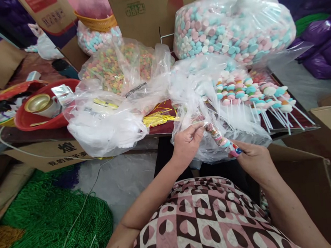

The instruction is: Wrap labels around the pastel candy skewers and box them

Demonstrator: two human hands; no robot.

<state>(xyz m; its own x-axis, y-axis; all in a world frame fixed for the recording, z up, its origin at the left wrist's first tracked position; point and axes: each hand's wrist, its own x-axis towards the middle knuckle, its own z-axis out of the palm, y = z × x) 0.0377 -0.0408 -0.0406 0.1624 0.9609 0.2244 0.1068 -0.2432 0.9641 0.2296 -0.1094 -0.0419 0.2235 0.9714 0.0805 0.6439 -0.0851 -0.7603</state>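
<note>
Between my hands is a candy skewer in a printed wrapper (217,135), tilted down to the right, with pink and blue pieces showing near its lower end. My left hand (188,142) pinches the upper end of the wrapper. At the lower end, my right hand (254,159) has its fingers closed on the wrapper's blue and red part. Behind them lies a crumpled clear plastic bag (191,87). Unwrapped candy skewers (236,89) with white sticks lie to the right on the table. Yellow twist ties (159,118) rest left of the bag.
A large bag of pastel candies (232,25) stands at the back right. Bags of gummy candies (125,65) and white plastic sleeves (105,131) sit left. A red basin (42,125) holds a cup. An open cardboard box (306,181) is by my right arm; green netting (61,222) covers the floor left.
</note>
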